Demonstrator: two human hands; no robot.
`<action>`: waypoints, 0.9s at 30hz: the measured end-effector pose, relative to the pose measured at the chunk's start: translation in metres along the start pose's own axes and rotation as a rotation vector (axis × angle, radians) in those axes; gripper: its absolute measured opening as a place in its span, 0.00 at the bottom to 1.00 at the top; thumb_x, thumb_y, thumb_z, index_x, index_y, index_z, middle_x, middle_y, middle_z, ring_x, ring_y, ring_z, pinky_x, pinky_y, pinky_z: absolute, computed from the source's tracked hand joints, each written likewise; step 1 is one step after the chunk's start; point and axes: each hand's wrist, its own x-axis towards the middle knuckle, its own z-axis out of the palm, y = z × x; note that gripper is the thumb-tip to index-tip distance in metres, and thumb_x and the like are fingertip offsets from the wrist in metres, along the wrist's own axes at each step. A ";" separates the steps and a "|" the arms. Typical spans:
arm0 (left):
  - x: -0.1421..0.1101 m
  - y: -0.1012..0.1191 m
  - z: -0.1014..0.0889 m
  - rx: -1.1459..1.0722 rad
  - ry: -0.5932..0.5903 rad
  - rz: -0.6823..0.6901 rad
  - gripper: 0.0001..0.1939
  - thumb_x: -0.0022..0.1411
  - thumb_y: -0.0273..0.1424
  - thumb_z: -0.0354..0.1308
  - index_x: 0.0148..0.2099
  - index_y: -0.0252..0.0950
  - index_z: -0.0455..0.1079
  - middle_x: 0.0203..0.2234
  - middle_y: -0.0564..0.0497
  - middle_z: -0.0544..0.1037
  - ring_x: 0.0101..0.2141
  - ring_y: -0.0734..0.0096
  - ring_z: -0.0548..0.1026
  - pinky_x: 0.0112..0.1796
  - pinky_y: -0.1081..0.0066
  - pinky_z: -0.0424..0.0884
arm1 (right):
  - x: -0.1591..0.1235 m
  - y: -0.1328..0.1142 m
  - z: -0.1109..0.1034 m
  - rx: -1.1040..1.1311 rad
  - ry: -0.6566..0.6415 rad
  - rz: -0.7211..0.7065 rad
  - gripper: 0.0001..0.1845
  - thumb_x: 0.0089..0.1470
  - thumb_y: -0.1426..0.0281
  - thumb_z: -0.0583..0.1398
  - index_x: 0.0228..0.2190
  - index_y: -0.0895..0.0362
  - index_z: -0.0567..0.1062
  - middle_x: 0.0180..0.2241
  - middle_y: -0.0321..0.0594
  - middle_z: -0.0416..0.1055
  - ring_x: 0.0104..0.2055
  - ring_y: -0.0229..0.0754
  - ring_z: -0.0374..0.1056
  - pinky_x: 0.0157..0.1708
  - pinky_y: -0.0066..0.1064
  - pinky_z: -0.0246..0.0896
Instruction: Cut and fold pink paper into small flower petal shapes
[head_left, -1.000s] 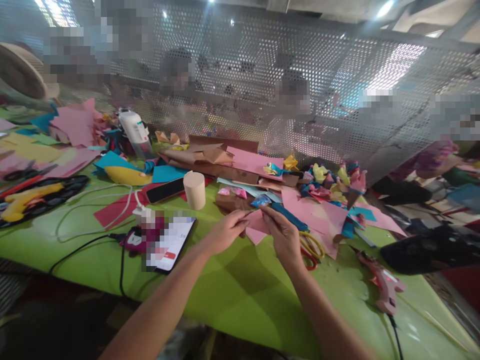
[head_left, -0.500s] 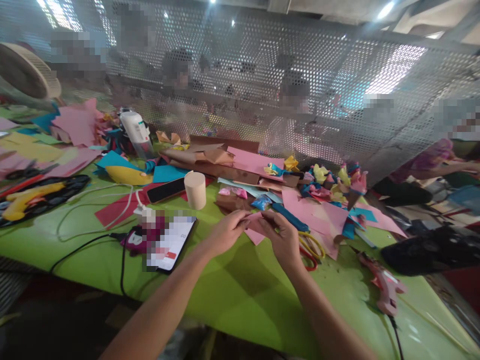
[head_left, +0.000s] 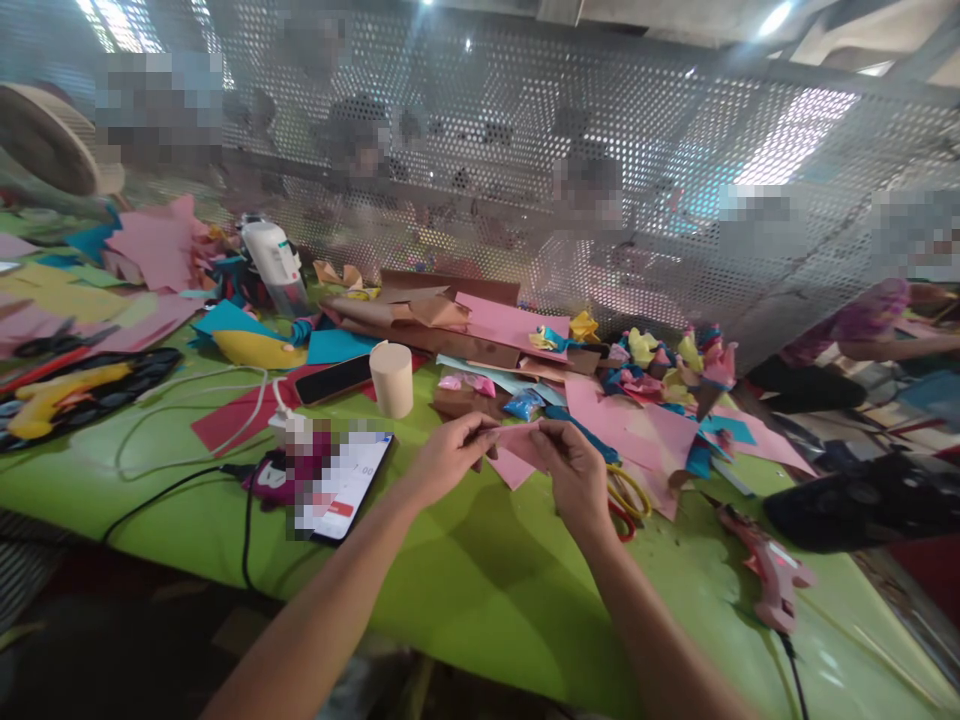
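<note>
Between my two hands a small piece of pink paper [head_left: 517, 434] is held above the green table [head_left: 495, 620]. My left hand [head_left: 453, 458] pinches its left end, and my right hand [head_left: 576, 475] pinches the right end. Another pink sheet [head_left: 514, 468] lies just below and behind the held piece. Beside my right hand are scissors [head_left: 628, 492] with yellow and red handles, partly hidden by that hand. A blue packet [head_left: 523, 403] and a pink packet [head_left: 466, 384] lie just beyond my fingers.
A pink glue gun [head_left: 777, 575] with a black cord lies at right, near a black object [head_left: 862, 505]. Left of my hands are a lit phone [head_left: 346, 490], a beige cylinder [head_left: 391, 380] and cables. Coloured paper and paper flowers [head_left: 645, 350] line the back, before a perforated metal screen [head_left: 480, 150].
My right hand has shifted slightly right, away from my left. The held pink paper now looks like a narrow strip stretched between them, where a wider face showed before.
</note>
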 end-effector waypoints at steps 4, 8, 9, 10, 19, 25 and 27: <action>-0.001 0.002 0.000 -0.003 0.060 -0.002 0.14 0.65 0.41 0.53 0.40 0.35 0.70 0.26 0.53 0.75 0.22 0.78 0.67 0.25 0.76 0.63 | -0.001 -0.001 0.001 0.054 -0.073 0.030 0.12 0.52 0.60 0.62 0.33 0.56 0.75 0.28 0.36 0.70 0.29 0.39 0.63 0.29 0.29 0.57; -0.001 0.001 0.002 0.060 0.055 0.000 0.14 0.64 0.41 0.55 0.40 0.35 0.72 0.25 0.53 0.76 0.22 0.78 0.67 0.24 0.76 0.62 | -0.001 0.001 0.001 0.099 -0.124 0.075 0.12 0.50 0.60 0.64 0.32 0.55 0.77 0.26 0.35 0.70 0.28 0.39 0.62 0.28 0.29 0.56; -0.001 0.000 0.003 0.021 0.050 0.003 0.15 0.63 0.42 0.56 0.40 0.35 0.73 0.26 0.52 0.77 0.23 0.77 0.69 0.25 0.76 0.63 | -0.001 0.002 0.002 0.116 -0.116 0.090 0.12 0.50 0.59 0.64 0.30 0.55 0.77 0.25 0.35 0.69 0.27 0.39 0.61 0.28 0.29 0.55; -0.001 0.000 0.004 -0.039 0.048 0.007 0.15 0.62 0.42 0.57 0.41 0.35 0.73 0.27 0.51 0.77 0.25 0.75 0.71 0.25 0.76 0.65 | -0.001 0.003 0.002 0.142 -0.110 0.106 0.12 0.50 0.59 0.64 0.29 0.55 0.77 0.25 0.35 0.69 0.27 0.38 0.61 0.28 0.29 0.55; 0.000 0.004 0.005 -0.332 0.048 -0.028 0.18 0.59 0.43 0.60 0.40 0.32 0.74 0.28 0.48 0.78 0.24 0.77 0.70 0.27 0.74 0.69 | 0.001 0.006 0.002 0.326 -0.056 0.183 0.14 0.44 0.58 0.69 0.27 0.55 0.77 0.26 0.35 0.70 0.29 0.39 0.63 0.30 0.28 0.57; -0.002 0.008 0.005 -0.331 0.089 -0.037 0.15 0.58 0.41 0.61 0.37 0.32 0.75 0.26 0.50 0.78 0.23 0.77 0.69 0.28 0.74 0.68 | 0.000 0.008 0.001 0.316 -0.089 0.185 0.15 0.46 0.57 0.68 0.29 0.56 0.77 0.27 0.35 0.70 0.29 0.39 0.63 0.30 0.29 0.58; -0.002 0.008 0.005 -0.313 0.093 -0.039 0.15 0.58 0.41 0.61 0.36 0.33 0.75 0.26 0.50 0.78 0.23 0.77 0.68 0.28 0.74 0.68 | 0.000 0.007 0.001 0.310 -0.097 0.183 0.15 0.46 0.57 0.67 0.29 0.56 0.77 0.27 0.36 0.70 0.29 0.39 0.63 0.29 0.28 0.59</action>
